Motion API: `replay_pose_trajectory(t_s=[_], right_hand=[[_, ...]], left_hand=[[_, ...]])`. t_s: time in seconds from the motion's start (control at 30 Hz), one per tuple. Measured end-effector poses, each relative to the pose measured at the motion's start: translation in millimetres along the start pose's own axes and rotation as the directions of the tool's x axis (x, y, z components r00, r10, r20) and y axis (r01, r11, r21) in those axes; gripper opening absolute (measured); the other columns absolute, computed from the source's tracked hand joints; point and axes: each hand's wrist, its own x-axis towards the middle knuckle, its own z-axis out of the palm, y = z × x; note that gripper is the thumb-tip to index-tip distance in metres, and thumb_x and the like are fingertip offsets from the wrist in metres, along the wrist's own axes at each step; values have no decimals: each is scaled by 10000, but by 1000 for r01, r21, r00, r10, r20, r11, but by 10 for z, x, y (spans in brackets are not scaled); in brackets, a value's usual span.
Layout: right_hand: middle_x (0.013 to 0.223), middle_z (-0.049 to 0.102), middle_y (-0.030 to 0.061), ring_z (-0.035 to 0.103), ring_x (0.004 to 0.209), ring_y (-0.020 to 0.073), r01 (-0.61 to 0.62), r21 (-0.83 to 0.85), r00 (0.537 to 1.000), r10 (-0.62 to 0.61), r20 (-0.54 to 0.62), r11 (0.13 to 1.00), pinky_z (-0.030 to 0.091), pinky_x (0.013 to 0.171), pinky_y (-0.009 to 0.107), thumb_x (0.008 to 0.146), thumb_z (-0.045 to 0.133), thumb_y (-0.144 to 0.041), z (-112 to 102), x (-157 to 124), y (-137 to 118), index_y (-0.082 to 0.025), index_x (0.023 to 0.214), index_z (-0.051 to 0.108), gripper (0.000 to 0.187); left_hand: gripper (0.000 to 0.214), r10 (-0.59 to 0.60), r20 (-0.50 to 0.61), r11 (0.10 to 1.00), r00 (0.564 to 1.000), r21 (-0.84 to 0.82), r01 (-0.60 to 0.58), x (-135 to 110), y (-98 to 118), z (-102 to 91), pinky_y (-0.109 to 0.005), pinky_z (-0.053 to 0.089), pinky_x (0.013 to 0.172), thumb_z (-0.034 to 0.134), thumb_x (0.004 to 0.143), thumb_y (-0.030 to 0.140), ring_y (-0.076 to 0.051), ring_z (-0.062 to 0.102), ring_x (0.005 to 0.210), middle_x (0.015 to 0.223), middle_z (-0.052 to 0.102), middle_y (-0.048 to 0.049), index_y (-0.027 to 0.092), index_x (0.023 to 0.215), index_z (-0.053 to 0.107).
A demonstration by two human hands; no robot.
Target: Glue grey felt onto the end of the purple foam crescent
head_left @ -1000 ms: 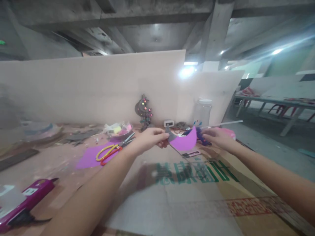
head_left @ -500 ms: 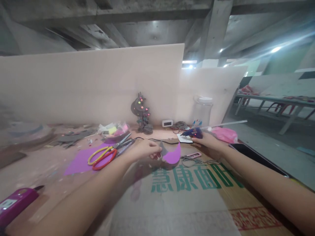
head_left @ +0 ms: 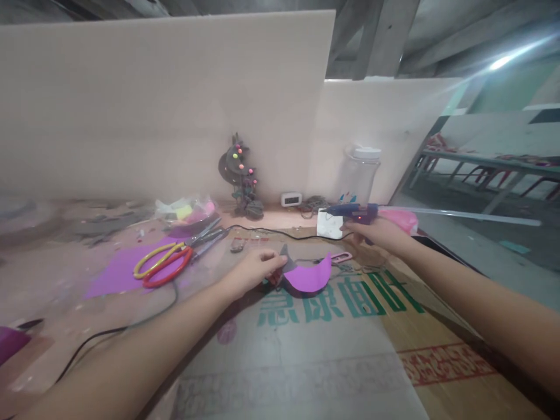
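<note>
head view: we note our left hand (head_left: 257,269), fingers pinching the grey end of a purple crescent (head_left: 308,277), just below frame centre over printed cardboard (head_left: 336,356). right of centre, our right hand (head_left: 380,234) has fingers wrapped round a blue glue gun (head_left: 366,213).

1. Tall pale panel (head_left: 166,105) spans left and centre; lower pale panel (head_left: 389,128) beside it, right.
2. Overhead: bare grey concrete beams (head_left: 387,41).
3. Upper right: strip light (head_left: 503,61), bright, glare streaking.
4. Beyond panels: grey floor (head_left: 472,245); long table (head_left: 476,160), top cluttered; reddish seats (head_left: 499,173) near it.
5. Far wall (head_left: 481,131) whitish, greenish higher up.
</note>
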Motion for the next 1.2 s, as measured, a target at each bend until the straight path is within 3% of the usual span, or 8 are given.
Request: replay_pose_trajectory(t_s=[0.23, 0.47, 0.63, 0.77, 0.87, 1.0, 1.1, 1.2], right_hand=[[770, 712, 54, 643, 674, 171, 54, 186, 998, -49, -30, 981, 493, 587, 255, 808, 558, -392, 53, -159, -210, -193, 939, 683, 269], [867, 712, 50, 658, 792, 214, 132, 412, 990, -142, -5, 902, 531, 707, 335, 715, 683, -423, 448, -640, -429, -210, 877, 644, 270], [782, 667, 21, 616, 727, 186, 137, 470, 990, -102, -99, 872, 507, 707, 333, 703, 700, -395, 588, -707, -350, -219, 803, 614, 220], [634, 582, -10, 556, 607, 151, 120, 496, 992, -122, -30, 860, 477, 634, 299, 739, 669, -415, 607, -653, -262, -216, 712, 568, 226], [674, 615, 6, 581, 624, 160, 132, 464, 991, -132, -32, 876, 486, 620, 293, 737, 671, -443, 538, -628, -285, -212, 760, 593, 244], [840, 687, 56, 636, 721, 197, 212, 295, 975, -182, -125, 932, 511, 683, 325, 766, 622, -519, 306, -641, -341, -197, 909, 655, 353], [871, 703, 57, 655, 810, 225, 283, 223, 959, -280, -46, 933, 520, 748, 338, 801, 568, -529, 210, -740, -316, -207, 878, 676, 348], [818, 704, 40, 653, 757, 222, 333, 148, 933, -348, 92, 931, 527, 665, 323, 794, 591, -483, 275, -882, -258, -232, 836, 674, 267]], left_hand=[[392, 4, -13, 999, 1000, 51, -4, -22, -2, 25, -236, 399, 567, 587, 775, 522, -123, 541, 561, 575, 584, 2, 154, 639, 603], [362, 46, -10, 991, 999, -124, -46, -55, 9, 114, -215, 391, 546, 605, 784, 500, -92, 509, 544, 629, 582, 20, 154, 679, 602], [349, 36, -21, 995, 999, -90, -38, -80, -2, 119, -215, 377, 554, 595, 801, 471, -96, 510, 551, 578, 556, 26, 154, 658, 603], [350, 20, -9, 997, 1000, -74, -20, -78, 6, 110, -224, 391, 565, 600, 791, 485, -106, 538, 557, 580, 573, 21, 161, 663, 570], [351, 36, -9, 998, 999, -57, -36, -70, 0, 116, -222, 401, 558, 584, 807, 478, -103, 545, 546, 578, 585, 21, 166, 654, 533], [318, 62, -129, 995, 990, -74, -72, -56, 1, 122, -218, 409, 535, 584, 815, 412, -96, 532, 525, 581, 575, 27, 172, 630, 488], [294, 38, -155, 996, 987, -77, -50, -56, 22, 119, -223, 424, 546, 581, 815, 374, -97, 538, 522, 582, 585, 20, 169, 623, 495], [295, 22, -148, 997, 989, -68, -32, -68, 41, 120, -226, 424, 539, 571, 817, 367, -97, 538, 507, 572, 598, 12, 165, 613, 506]])
